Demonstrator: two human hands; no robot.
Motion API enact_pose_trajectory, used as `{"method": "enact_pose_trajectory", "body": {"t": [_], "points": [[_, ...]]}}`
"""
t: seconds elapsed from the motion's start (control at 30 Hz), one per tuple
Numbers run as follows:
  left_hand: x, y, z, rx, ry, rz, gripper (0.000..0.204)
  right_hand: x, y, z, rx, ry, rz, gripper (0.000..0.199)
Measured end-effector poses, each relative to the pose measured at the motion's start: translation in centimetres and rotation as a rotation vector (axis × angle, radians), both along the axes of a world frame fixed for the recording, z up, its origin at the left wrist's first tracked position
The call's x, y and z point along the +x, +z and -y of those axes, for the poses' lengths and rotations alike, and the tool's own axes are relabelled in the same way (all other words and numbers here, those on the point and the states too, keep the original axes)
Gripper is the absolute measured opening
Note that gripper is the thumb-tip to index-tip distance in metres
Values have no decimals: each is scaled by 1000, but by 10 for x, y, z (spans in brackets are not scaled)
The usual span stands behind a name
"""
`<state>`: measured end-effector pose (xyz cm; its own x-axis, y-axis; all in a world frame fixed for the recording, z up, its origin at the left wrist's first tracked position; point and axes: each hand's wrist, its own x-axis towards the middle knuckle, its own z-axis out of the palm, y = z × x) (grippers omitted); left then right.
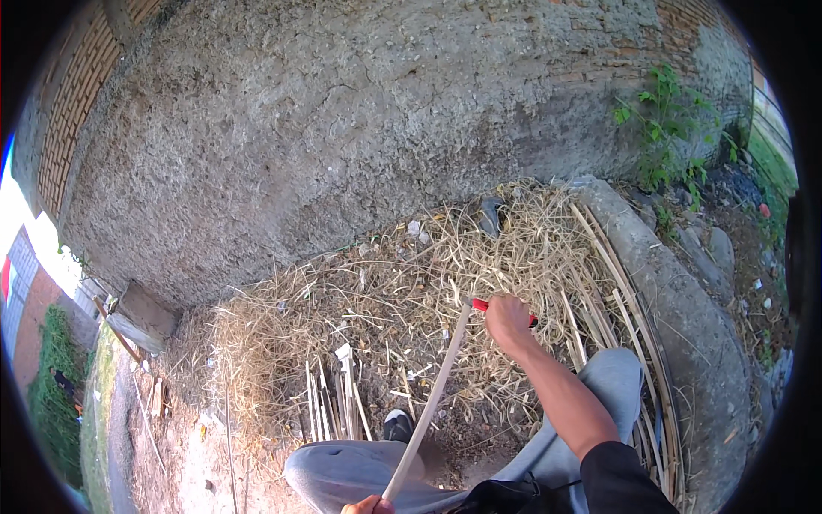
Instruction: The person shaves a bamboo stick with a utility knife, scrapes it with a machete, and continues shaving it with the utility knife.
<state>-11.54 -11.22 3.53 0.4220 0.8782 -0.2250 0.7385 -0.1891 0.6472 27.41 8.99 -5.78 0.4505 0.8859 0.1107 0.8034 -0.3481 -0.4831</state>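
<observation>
A long pale strip, bamboo by its look (435, 396), slants up and away across my lap. Its near end sits in my left hand (370, 505), closed around it at the lower edge and only partly in the picture. My right hand (509, 322) is wrapped around the red handle of a tool, likely a knife (480, 304), whose end meets the strip's far end. The blade itself is too small to make out. Beneath both hands lies a heap of thin, curled shavings (514, 248).
Several cut strips (334, 398) lie between my knees, and longer strips (629, 317) lean along the concrete edge (676, 300) at right. A rough plastered wall (342, 128) rises ahead. A green plant (668, 128) grows at far right; a block (141, 313) stands at left.
</observation>
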Motion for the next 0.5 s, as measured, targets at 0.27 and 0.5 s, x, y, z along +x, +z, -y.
{"method": "enact_pose_trajectory", "body": {"t": [0.27, 0.5], "points": [[-5, -7, 2, -316, 206, 152, 25, -5, -6, 7, -109, 41, -18, 17], [4, -4, -6, -388, 191, 326, 30, -19, 9, 11, -176, 20, -258, 20]]}}
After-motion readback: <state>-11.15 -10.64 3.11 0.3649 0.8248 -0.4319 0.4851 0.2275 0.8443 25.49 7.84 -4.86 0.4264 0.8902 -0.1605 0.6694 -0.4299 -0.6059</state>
